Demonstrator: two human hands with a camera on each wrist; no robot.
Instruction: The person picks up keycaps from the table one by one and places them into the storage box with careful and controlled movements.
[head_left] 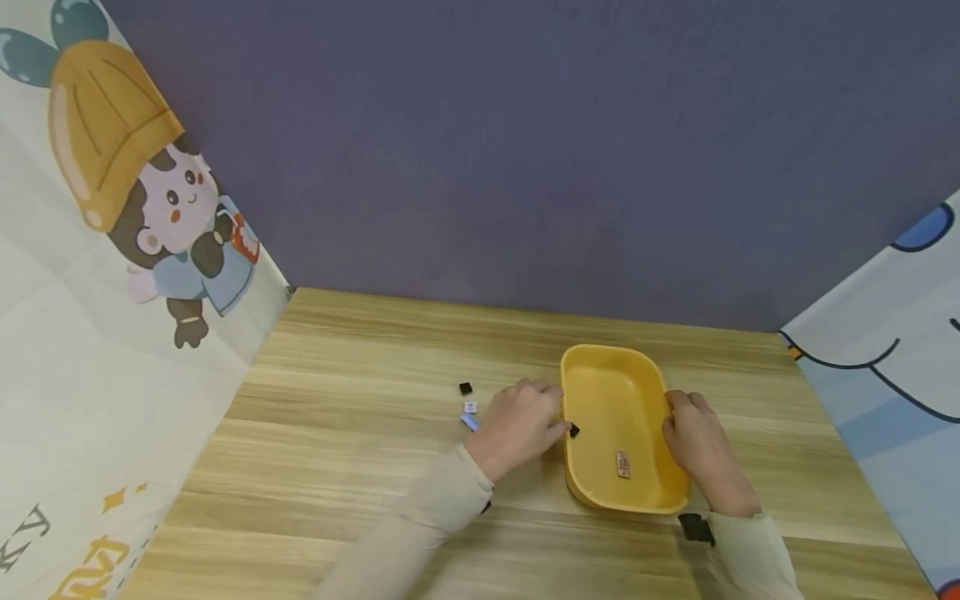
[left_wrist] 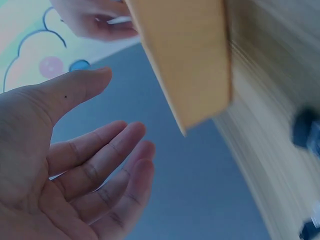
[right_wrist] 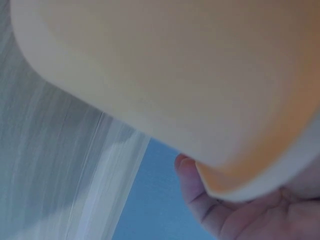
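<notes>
A yellow plastic tray (head_left: 611, 500) with rounded corners stands on the wooden table. My right hand (head_left: 701, 446) grips its right rim; in the right wrist view, fingers (right_wrist: 192, 182) curl at the tray's edge. At the left side is my left hand (head_left: 521, 421). The left wrist view shows that hand (left_wrist: 95, 160) with fingers loosely bent, apart from the tray wall (left_wrist: 185, 55) and holding nothing. Inside the tray lies a small reddish-brown printed piece (head_left: 623, 464). A small black piece (head_left: 574, 430) shows by the left thumb; whether it rests in the tray I cannot tell.
Left of the left hand, a black square piece (head_left: 466, 388), a white printed tile (head_left: 470, 407) and a blue piece (head_left: 469, 422) lie on the table (head_left: 315, 433). A dark wall (head_left: 525, 167) rises behind, with cartoon-printed panels on both sides.
</notes>
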